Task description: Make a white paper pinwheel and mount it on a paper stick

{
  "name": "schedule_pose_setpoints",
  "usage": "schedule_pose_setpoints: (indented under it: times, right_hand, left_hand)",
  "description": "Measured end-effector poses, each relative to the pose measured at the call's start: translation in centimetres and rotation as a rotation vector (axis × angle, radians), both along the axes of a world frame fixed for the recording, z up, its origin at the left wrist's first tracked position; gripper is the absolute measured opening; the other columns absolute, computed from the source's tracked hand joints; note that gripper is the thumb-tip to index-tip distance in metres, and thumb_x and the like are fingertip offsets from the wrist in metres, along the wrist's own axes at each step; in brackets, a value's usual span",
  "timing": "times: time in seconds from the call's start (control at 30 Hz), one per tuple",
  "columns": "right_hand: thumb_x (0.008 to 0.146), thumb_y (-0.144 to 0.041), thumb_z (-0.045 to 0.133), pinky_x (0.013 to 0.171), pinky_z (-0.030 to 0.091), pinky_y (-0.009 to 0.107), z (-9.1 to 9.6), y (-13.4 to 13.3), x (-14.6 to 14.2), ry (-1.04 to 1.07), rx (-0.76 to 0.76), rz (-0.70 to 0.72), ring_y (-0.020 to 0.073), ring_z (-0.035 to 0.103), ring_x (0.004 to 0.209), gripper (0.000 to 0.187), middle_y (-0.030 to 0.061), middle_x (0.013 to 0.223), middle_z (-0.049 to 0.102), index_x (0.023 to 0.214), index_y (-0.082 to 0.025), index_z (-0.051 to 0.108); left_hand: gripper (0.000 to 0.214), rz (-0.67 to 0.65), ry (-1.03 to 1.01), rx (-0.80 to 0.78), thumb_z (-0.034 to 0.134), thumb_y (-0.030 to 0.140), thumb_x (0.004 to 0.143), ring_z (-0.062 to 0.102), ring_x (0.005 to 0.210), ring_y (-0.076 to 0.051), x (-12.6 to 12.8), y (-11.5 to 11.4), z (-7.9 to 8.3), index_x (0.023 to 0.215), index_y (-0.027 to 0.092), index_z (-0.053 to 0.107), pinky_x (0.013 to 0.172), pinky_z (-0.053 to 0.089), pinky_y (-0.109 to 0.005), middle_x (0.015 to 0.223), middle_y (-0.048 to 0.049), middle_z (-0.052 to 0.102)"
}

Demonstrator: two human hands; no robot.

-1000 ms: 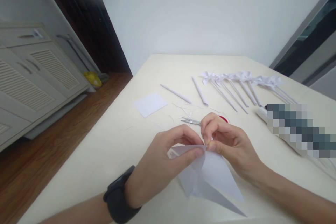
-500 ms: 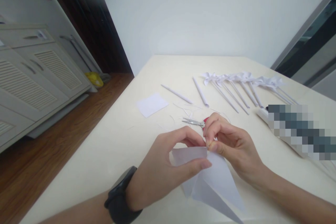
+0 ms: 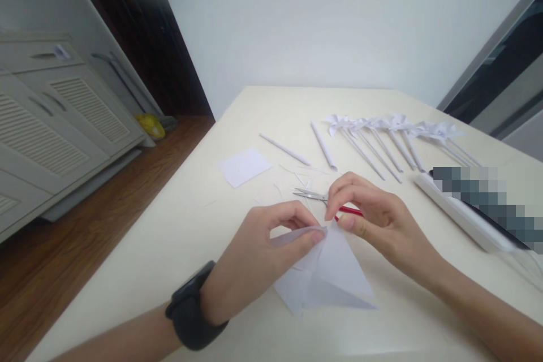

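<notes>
A white sheet of paper [image 3: 339, 263] with folds or cuts running through it hangs from my left hand [image 3: 263, 254], whose thumb and fingers pinch its upper edge. Its loose flaps spread down and to the right over the table. My right hand [image 3: 375, 218] hovers just beside the top corner of the sheet, thumb and index finger slightly apart with nothing visible between them. Behind that hand lie scissors [image 3: 311, 195] with red handles, partly covered by its fingers. Thin paper offcuts [image 3: 301, 178] are scattered around the blades.
A small white paper square [image 3: 245, 167] lies to the left. Two rolled paper sticks [image 3: 285, 150] rest farther back. Several paper pinwheels [image 3: 396, 123] on sticks line the back right. A long white object [image 3: 462, 212], partly pixelated, sits at the right. The table [image 3: 203, 254] meets a wall.
My right thumb and index finger have parted from the paper's top corner. My left thumb has closed onto the edge, and the sheet has shifted slightly left and up.
</notes>
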State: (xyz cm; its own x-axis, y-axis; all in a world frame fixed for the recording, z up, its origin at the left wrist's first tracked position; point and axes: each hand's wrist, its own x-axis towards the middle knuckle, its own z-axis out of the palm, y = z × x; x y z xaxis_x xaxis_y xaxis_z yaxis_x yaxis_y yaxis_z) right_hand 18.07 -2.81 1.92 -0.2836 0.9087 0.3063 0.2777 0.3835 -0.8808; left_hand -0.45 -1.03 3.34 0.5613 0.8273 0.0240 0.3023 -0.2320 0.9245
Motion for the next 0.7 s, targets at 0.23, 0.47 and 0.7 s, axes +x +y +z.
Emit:
schedule_pose_setpoints:
  times: [0.23, 0.47, 0.7]
  right_hand:
    - [0.082, -0.018, 0.054, 0.072, 0.04, 0.028, 0.03, -0.21, 0.07, -0.102, 0.009, 0.026, 0.0135, 0.052, 0.079, 0.01, 0.0012, 0.084, 0.052, 0.076, -0.021, 0.061]
    - [0.082, -0.022, 0.056, 0.074, 0.041, 0.028, 0.09, 0.06, -0.01, -0.11, -0.034, 0.04, 0.0135, 0.053, 0.082, 0.008, 0.0012, 0.085, 0.054, 0.075, -0.02, 0.06]
    - [0.082, -0.017, 0.055, 0.074, 0.04, 0.024, 0.16, 0.02, -0.02, -0.212, -0.018, 0.042, 0.0101, 0.052, 0.082, 0.008, 0.0, 0.087, 0.053, 0.075, -0.018, 0.059]
  left_hand:
    - [0.014, 0.009, 0.042, 0.0, 0.054, 0.022, 0.079, 0.056, 0.069, -0.013, 0.13, -0.03, 0.01, 0.07, 0.016, 0.062, 0.065, 0.043, -0.022, 0.069, 0.0012, 0.064]
    - [0.013, 0.01, 0.076, 0.005, 0.053, 0.02, 0.078, 0.056, 0.066, -0.012, 0.16, -0.07, 0.03, 0.069, 0.016, 0.061, 0.062, 0.043, -0.021, 0.067, 0.0017, 0.063]
    - [0.014, 0.018, 0.141, 0.083, 0.053, 0.022, 0.078, 0.056, 0.063, -0.01, 0.11, 0.02, -0.72, 0.069, 0.017, 0.061, 0.06, 0.042, -0.019, 0.067, 0.0034, 0.064]
